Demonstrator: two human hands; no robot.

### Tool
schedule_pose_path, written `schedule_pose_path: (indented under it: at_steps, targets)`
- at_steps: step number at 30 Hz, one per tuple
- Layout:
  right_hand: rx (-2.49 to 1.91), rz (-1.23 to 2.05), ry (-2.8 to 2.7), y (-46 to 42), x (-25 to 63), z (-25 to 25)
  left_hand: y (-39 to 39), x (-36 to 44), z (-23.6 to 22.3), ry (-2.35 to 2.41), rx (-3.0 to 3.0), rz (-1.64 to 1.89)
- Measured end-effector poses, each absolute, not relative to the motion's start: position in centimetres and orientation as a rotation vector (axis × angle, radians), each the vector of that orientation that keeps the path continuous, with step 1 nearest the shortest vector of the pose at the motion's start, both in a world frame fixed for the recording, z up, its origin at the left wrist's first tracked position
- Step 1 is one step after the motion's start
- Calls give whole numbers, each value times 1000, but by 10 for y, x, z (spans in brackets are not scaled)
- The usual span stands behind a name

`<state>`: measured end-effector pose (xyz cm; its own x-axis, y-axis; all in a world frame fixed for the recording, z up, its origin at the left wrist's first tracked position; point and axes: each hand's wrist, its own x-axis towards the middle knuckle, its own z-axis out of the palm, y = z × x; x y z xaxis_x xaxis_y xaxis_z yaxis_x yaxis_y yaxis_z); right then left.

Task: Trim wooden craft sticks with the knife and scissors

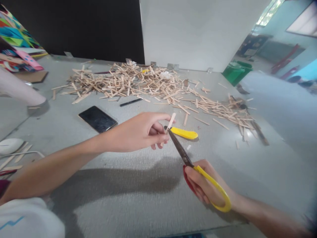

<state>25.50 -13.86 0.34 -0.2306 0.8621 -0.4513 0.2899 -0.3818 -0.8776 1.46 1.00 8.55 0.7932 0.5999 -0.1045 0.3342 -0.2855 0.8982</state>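
My left hand (141, 132) pinches a short wooden craft stick (171, 121) between thumb and fingers above the floor. In my right hand (206, 181) is a pair of scissors (182, 151) with yellow and red handles, fingers wrapped round the grips. The dark blades point up and left, and their tips meet the stick at my left fingertips. Whether the blades are parted there is too small to tell. Just behind the blade tips lies a yellow box cutter (184, 133). A small pale scrap (189, 147) rests on the floor beside the blades.
A wide heap of craft sticks (128, 81) spreads across the back, trailing to the right. A phone (97, 119) and a black pen (130, 102) lie left of centre. Black and white panels (188, 33) stand behind. A green bin (237, 72) sits at the right.
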Motion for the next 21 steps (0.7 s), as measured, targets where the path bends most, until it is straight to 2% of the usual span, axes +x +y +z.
schedule_pose_path:
  at_steps: [12,21]
  targets:
    - [-1470,1808,-1346,-138,256,5,2,16,82,848,2332,279]
    - [-1223,2042,-1020,-139,259,-13,8,13,78,866,2463,280]
